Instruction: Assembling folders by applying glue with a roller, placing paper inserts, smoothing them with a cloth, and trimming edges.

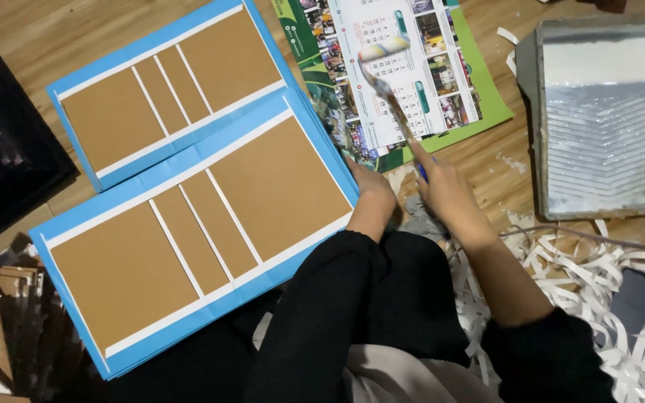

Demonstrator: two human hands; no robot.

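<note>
Your right hand [448, 195] was closed in a firm grip around the handle of a small paint roller [384, 49]. The wrist was bent a little and the forearm came up from the lower right, in a black sleeve pushed back from the wrist. The handle went up and to the left from your fist, and the roller head, pale with yellow and blue stripes, stood over a printed calendar sheet [442, 75] that lay on the wooden floor [31, 30].

Your left hand [373, 186] was just beside the right one, at the corner of the nearer blue cover sheet [188, 239]. I cannot tell if its grip was closed or loose, because the fingers were hidden.

The nearer cover sheet had brown boards glued on it with white gaps between them, and it lay partly on your lap. A second blue cover sheet [169, 86] of the same kind lay beyond it, and the nearer one overlapped its edge.

To the right, well apart from the roller, a grey paint tray [606, 112] stood on the floor. White glue or paint filled its deep end, and the ribbed slope was smeared with the same. White paper strips [584, 269] lay in a heap below the tray.
</note>
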